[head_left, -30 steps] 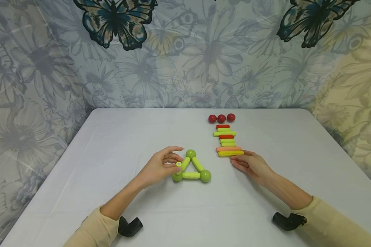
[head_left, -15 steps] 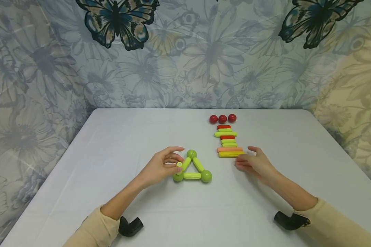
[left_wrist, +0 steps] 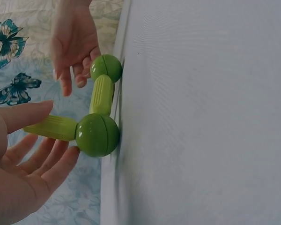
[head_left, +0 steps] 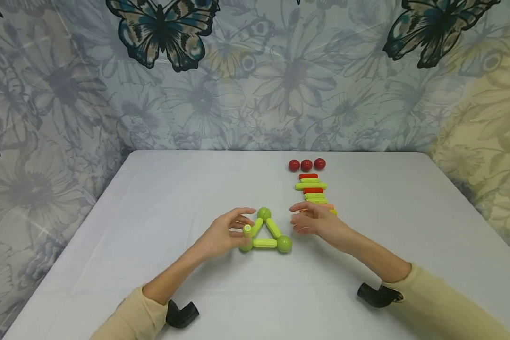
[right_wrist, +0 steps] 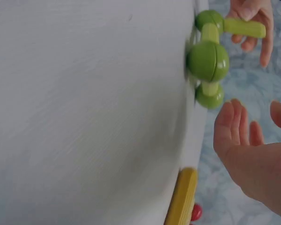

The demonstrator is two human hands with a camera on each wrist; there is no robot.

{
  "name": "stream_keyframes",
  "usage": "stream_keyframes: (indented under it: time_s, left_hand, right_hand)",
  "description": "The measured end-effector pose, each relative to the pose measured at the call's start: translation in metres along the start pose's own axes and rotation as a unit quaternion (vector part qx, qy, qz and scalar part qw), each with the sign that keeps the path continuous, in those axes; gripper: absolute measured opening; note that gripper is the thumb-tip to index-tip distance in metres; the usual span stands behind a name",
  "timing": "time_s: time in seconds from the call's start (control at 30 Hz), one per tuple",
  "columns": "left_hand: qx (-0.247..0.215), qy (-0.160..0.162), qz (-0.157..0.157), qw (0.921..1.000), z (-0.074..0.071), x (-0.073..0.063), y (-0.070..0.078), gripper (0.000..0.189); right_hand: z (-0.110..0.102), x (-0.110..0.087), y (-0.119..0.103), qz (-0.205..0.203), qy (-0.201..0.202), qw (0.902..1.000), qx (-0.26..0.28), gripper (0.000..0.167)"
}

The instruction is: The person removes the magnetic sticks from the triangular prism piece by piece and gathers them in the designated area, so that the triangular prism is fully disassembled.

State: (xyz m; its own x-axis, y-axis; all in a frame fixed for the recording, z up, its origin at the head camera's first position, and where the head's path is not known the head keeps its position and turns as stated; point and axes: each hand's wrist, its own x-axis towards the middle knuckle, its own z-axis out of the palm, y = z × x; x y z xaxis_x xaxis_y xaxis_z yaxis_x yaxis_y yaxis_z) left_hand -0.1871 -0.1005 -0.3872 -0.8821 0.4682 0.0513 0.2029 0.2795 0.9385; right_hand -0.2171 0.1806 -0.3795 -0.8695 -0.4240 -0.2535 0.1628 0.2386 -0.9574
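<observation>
A triangle of three green balls and lime sticks lies flat on the white table. At its near-left ball, an upright lime stick stands fixed, and my left hand pinches it between thumb and fingers. In the left wrist view that ball sits right by the fingertips. My right hand hovers to the right of the triangle, its fingers relaxed and apart. The right wrist view shows nothing in that right hand, with the near-right ball in front of it.
Beyond my right hand, a column of sticks runs away from me: red, lime, orange and yellow, the nearest partly hidden. Three red balls form a row near the table's far edge. Butterfly-patterned cloth hangs behind the table.
My right hand has left the yellow stick at the near end of the column and moved left toward the triangle. The left hand keeps its hold on the upright stick.
</observation>
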Motion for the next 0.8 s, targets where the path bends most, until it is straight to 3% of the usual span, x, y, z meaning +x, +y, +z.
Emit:
stream_keyframes:
  time_s: [0.2, 0.43, 0.8]
  left_hand:
    - [0.055, 0.012, -0.003, 0.9984, 0.006, -0.001, -0.002, 0.062]
    - [0.087, 0.028, -0.005, 0.9958, 0.01, -0.002, -0.005, 0.063]
    - [0.104, 0.034, -0.005, 0.9939, 0.01, -0.004, -0.006, 0.066]
  right_hand:
    - [0.023, 0.006, -0.01, -0.031, -0.057, 0.9966, -0.051, 0.044]
    - [0.052, 0.015, -0.015, -0.079, -0.113, 0.9882, -0.068, 0.037]
    - [0.078, 0.025, -0.016, -0.099, -0.115, 0.9843, -0.089, 0.03]
